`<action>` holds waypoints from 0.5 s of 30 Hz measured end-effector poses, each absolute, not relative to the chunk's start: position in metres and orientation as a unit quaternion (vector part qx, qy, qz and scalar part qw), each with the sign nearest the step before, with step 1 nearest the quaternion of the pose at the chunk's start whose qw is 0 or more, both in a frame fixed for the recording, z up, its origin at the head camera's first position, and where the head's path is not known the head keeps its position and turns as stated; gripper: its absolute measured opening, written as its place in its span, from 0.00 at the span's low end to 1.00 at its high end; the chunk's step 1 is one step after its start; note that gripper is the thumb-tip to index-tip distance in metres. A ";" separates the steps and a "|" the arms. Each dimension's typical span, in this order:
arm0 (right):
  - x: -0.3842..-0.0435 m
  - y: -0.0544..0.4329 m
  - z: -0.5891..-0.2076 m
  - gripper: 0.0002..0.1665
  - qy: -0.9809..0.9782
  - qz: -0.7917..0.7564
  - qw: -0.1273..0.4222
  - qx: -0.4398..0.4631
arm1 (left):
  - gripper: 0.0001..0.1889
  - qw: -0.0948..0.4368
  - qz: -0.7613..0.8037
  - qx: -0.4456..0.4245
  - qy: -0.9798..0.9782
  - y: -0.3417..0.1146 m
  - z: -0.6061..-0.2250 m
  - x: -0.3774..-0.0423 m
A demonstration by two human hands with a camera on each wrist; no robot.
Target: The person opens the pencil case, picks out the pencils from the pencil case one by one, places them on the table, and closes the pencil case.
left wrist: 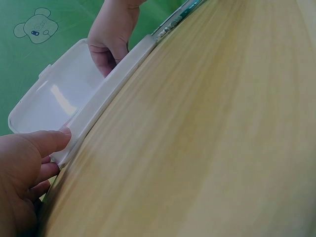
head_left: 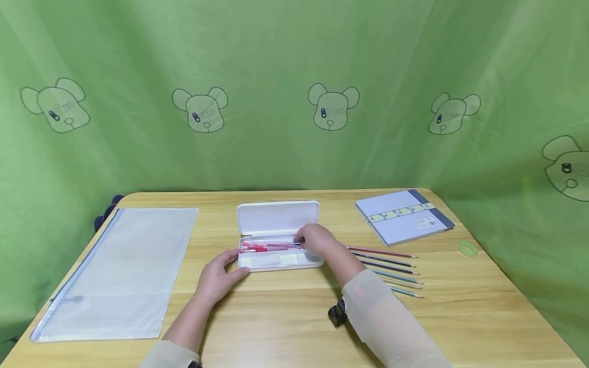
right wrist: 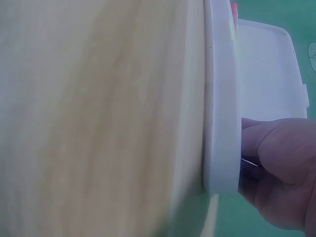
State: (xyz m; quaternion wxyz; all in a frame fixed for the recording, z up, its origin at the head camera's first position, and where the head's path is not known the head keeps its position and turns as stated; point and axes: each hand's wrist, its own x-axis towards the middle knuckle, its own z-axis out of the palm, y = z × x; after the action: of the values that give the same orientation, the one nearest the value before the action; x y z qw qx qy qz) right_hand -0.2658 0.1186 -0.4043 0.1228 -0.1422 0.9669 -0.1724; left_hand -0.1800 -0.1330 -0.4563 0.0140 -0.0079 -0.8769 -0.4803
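A white pencil case stands with its lid raised at the middle of the table. Red and pink pens lie in its back part, beside pale inner compartments at the front. My left hand holds the case's left end, thumb at the front corner and fingers round the side, as the left wrist view also shows. Over the right end, my right hand reaches inside with bent fingers. They pinch a slim pen, whose thin bright shaft shows between them in the right wrist view; the fingertips are partly hidden by the case wall.
Several pencils lie in a row right of the case, partly behind my right forearm. A translucent zip pouch lies at the left. Back right are a banded notebook and a green ring. A green curtain hangs behind.
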 end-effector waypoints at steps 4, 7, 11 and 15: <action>-0.265 0.120 -0.407 0.15 0.966 -0.172 0.111 -0.156 | 0.30 0.015 -0.482 -0.009 -0.876 -0.133 -0.457 -0.180; -0.265 0.121 -0.408 0.15 0.965 -0.175 0.105 -0.165 | 0.30 0.017 -0.482 -0.010 -0.876 -0.133 -0.457 -0.180; -0.264 0.123 -0.407 0.14 0.961 -0.186 0.101 -0.180 | 0.30 0.019 -0.480 -0.012 -0.877 -0.133 -0.458 -0.180; -0.264 0.128 -0.405 0.14 0.955 -0.208 0.098 -0.188 | 0.30 0.019 -0.478 -0.012 -0.878 -0.133 -0.458 -0.181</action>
State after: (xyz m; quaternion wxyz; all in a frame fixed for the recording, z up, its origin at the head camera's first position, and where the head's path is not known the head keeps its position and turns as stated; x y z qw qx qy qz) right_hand -0.2640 0.1281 -0.4054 0.0977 -0.1877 0.9549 -0.2084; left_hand -0.1806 -0.1330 -0.4581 0.0195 -0.0120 -0.8783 -0.4776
